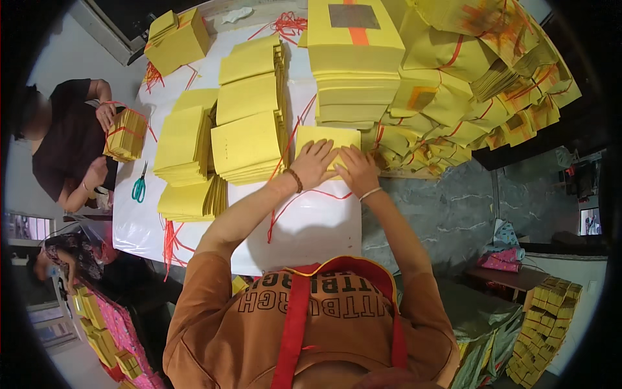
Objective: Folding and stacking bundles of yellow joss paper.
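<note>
Both my hands rest on a yellow stack of paper [346,136] at the table's near right edge. My left hand [313,167] lies with its fingers spread over the paper's left half. Beside it, nearly touching, my right hand [357,170] has its fingers stretched out flat on the right half. A red string [300,126] runs from behind the stack past my left wrist, and more of it curves across the white table cover below my hands. How thick the stack is cannot be made out.
Tall yellow paper piles [353,71] stand ahead, with tied bundles [453,97] heaped right. Leaning stacks [249,136] fill the left, near green-handled scissors [139,187]. Across the white table [301,240], a person [61,129] handles a red-tied bundle [126,135]. Another person [68,256] is lower left.
</note>
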`<state>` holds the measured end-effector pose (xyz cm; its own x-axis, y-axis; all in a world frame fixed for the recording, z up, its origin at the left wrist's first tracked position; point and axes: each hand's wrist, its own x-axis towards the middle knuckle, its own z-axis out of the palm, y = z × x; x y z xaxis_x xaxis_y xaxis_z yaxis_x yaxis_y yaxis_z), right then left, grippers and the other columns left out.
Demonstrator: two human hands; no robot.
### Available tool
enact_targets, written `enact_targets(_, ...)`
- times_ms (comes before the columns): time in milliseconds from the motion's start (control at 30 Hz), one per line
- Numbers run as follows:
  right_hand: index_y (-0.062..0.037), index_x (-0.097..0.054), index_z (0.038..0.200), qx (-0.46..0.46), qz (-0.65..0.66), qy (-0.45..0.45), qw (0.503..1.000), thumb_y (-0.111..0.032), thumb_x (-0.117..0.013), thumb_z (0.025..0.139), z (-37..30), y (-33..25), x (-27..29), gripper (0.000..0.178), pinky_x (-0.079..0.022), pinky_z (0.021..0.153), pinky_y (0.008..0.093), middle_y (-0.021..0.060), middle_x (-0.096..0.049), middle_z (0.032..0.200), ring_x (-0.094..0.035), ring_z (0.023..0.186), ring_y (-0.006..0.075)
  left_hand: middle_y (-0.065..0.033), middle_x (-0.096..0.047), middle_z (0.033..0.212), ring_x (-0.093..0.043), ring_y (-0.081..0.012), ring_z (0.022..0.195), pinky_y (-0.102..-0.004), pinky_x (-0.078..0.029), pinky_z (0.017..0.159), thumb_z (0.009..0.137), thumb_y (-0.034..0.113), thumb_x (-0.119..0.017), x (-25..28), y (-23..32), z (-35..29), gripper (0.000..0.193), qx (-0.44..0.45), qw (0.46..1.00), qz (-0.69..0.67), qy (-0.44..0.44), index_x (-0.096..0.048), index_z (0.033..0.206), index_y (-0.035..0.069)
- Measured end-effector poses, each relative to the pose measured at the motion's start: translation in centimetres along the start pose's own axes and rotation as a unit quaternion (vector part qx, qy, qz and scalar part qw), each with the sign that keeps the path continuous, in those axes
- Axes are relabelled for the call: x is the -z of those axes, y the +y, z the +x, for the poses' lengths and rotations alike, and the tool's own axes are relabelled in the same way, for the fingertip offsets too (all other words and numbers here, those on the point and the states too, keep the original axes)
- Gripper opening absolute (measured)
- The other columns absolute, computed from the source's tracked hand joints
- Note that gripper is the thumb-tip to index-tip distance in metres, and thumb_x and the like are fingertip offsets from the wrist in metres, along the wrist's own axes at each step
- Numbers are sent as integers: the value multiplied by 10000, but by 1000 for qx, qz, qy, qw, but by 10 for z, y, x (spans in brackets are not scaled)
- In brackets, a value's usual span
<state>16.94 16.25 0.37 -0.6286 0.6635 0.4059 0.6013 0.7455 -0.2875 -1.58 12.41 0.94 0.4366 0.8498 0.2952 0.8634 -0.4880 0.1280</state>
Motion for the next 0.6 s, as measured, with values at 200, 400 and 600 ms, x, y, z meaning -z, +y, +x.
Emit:
enact_targets(200, -82, -426, 1275, -21, -26, -56, 998, -332, -497, 864, -6, 1, -3, 486, -281, 986, 527, 50, -400, 1336, -347, 1259, 233, -182, -336, 1356, -302, -321, 1262, -464, -256, 1027, 830, 355, -550, -4, 4, 1, 598, 17, 999, 41, -20, -364, 1301, 38)
enact_targets(400, -118, -458, 1253, -58, 50, -101, 992, -392, -418, 899, 4, 3, 7, 450, -211, 989, 603, 22, -416, 1335, -348, 1266, 221, -205, -383, 1316, -358, -342, 1220, -421, -291, 1012, 833, 331, -542, 4, -7, 5, 522, 8, 998, -56, -5, -445, 1237, 15)
enact_targets(600, -177, -549, 1139, -85, 26, -151, 984, -420, -398, 902, 20, 16, 26, 371, -199, 957, 655, -6, -486, 1270, -398, 1225, 201, -202, -584, 1032, -553, -344, 942, -408, -439, 807, 875, 281, -503, 114, 8, 56, 322, 14, 980, -194, -27, -592, 1014, 5)
